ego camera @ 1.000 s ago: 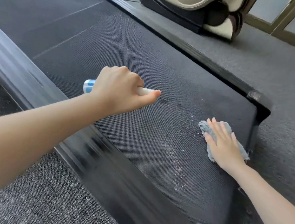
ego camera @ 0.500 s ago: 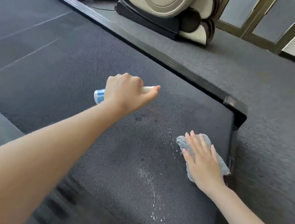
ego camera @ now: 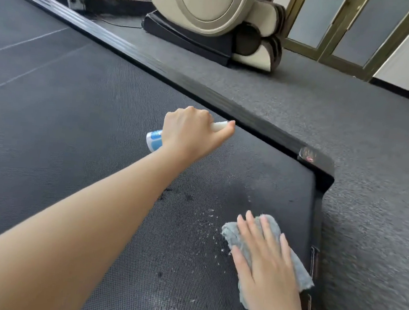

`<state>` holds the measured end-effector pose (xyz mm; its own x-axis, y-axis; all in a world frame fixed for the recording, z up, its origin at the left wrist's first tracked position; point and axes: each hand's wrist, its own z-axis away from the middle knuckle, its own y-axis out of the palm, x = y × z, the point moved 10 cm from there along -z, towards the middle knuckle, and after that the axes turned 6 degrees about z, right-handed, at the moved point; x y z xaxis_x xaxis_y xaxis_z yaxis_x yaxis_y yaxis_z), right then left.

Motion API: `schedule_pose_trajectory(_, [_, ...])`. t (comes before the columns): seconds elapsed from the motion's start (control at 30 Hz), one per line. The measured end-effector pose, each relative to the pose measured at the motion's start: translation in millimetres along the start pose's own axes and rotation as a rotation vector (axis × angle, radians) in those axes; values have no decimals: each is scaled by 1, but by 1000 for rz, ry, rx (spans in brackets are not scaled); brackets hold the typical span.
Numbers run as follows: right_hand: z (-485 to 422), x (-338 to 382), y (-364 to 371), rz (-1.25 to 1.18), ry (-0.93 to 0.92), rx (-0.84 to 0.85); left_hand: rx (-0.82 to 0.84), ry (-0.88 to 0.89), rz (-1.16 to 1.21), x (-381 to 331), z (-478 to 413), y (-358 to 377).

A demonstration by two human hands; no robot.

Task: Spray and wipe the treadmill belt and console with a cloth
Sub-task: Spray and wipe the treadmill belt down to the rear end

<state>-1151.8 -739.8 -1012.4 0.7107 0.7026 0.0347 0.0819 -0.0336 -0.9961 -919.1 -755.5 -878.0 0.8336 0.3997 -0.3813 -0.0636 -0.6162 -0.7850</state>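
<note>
– Droplets (ego camera: pixel 207 226) on the treadmill belt (ego camera: pixel 76 143): any fresh ones since a second ago?

– None that I can make out from the head camera. The same speckled patch sits just left of the cloth (ego camera: pixel 230 232), which has kept its place. What has shifted is the left hand (ego camera: pixel 193 131): it has carried the spray bottle (ego camera: pixel 154 140) off mid-belt toward the far side rail (ego camera: pixel 204 93), and the nozzle end is now close to it.

– Meaning what for the job?

– My guess is that the next spray is meant for a dry strip by the rail, while the wet patch is not yet wiped. As for the console, it is out of view.

– And the hands?

– The left arm reaches long and low over the belt, fingers curled round the bottle, thumb stretched along its white top. The right hand (ego camera: pixel 265 264) lies flat with straight, slightly spread fingers, pressing the grey cloth onto the belt near its end corner. It pinches nothing.
</note>
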Motion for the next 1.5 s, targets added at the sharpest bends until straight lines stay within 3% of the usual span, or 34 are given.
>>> schedule_pose_trajectory(0.37, [-6, 2, -7, 54, -67, -168, -47, 0, -45, -19, -52, 52])
schedule_pose_trajectory(0.77, [-10, 2, -3, 82, -87, -181, -6, 91, 9, -67, -69, 74])
schedule_pose_trajectory(1.0, [-9, 1, -3, 67, -71, -107, 37, 62, 50, -41, -52, 70])
schedule_pose_trajectory(1.17, [-4, -2, 5, 72, -20, 78, 36, 67, 42, -18, -29, 47])
schedule_pose_trajectory(1.5, [0, 0, 2, -12, 5, 130, -20, 121, 73, 32, 24, -26])
